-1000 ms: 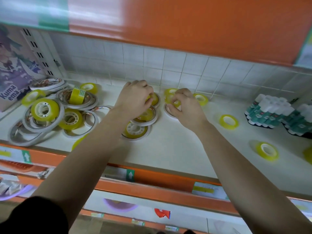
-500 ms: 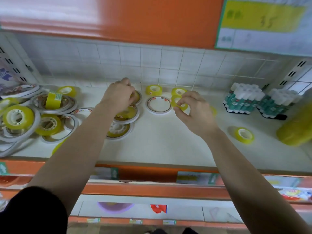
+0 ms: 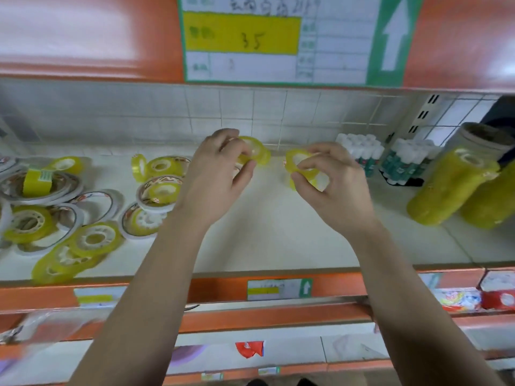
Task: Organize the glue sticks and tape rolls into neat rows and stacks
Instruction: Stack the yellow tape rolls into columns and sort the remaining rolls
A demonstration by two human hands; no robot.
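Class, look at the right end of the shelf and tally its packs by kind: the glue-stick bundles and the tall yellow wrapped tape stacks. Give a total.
Glue-stick bundles: 2
Tall yellow wrapped tape stacks: 2
Total: 4

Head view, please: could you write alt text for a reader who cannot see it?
Over a white shelf, the left hand pinches a yellow tape roll and the right hand pinches a second tape roll. Loose tape rolls lie scattered at left; bundled glue sticks stand at right.
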